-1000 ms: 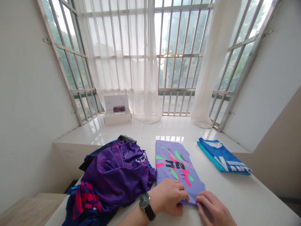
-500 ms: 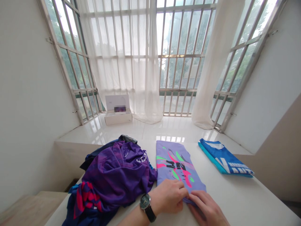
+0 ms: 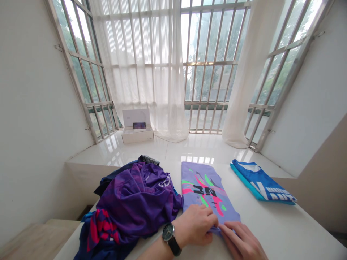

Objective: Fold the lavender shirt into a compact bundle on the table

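A lavender shirt (image 3: 200, 177) with a pink, green and black print lies folded in a narrow panel on the white table. My left hand (image 3: 196, 224), below a wristwatch (image 3: 168, 232), has its fingers curled on the shirt's near edge. Beside it, my right hand (image 3: 241, 238) pinches the same edge near the right corner, its fingers held together. The part of the cloth under both hands is hidden. Left of the shirt lies a heaped purple garment (image 3: 138, 202), close to its left edge.
Folded blue and teal shirts (image 3: 261, 182) lie at the right of the white table (image 3: 287, 231). Dark blue and pink clothes (image 3: 101, 231) are bunched at the left. A white box (image 3: 137, 135) stands on the sill by the barred window and curtains.
The view has shifted slightly, so everything sits a little further right. Both hands remain at the lavender shirt's near edge, with hardly any movement.
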`<state>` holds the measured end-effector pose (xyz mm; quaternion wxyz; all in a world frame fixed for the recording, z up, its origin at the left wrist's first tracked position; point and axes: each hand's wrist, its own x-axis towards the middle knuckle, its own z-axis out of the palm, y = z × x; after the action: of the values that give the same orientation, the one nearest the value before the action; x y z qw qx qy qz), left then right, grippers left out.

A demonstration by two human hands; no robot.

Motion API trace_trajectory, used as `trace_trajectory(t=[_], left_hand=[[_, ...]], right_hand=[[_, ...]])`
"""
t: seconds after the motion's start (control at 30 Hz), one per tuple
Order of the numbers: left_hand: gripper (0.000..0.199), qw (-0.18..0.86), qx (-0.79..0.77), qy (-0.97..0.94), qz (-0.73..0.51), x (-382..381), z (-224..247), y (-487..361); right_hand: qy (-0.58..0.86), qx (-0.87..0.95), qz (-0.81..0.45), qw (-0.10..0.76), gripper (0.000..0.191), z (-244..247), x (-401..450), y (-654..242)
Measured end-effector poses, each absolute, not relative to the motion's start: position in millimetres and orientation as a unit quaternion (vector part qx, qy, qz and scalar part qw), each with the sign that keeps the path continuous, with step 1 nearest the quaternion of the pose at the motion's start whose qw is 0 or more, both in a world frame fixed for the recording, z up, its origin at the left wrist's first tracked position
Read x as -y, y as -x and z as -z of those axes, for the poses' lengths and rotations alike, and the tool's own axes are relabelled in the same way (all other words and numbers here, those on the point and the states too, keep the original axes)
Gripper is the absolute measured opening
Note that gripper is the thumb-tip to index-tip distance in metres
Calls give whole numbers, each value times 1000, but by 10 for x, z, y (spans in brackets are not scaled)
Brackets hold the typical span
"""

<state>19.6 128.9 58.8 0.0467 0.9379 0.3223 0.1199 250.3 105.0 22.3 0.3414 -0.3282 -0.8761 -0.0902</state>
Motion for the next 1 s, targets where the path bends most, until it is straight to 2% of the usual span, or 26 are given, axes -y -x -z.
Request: trace_trajectory(t=[0.17, 0.5, 0.8, 1.0], left_hand=[[18, 51, -323, -935, -134, -1296, -587, -187], [10, 56, -313, -943, -100, -1293, -583, -197], [14, 129, -308, -938, -94, -1292, -661, -153], [24, 129, -321, -933, -94, -1296, -661, -154]], right_hand=[[329, 872, 88, 352, 20, -206, -1026, -2498], [345, 878, 0, 330, 16, -172, -1019, -2439], [365, 858, -39, 359, 16, -227, -955, -2350], [365, 862, -37, 350, 13, -211, -974, -2370]])
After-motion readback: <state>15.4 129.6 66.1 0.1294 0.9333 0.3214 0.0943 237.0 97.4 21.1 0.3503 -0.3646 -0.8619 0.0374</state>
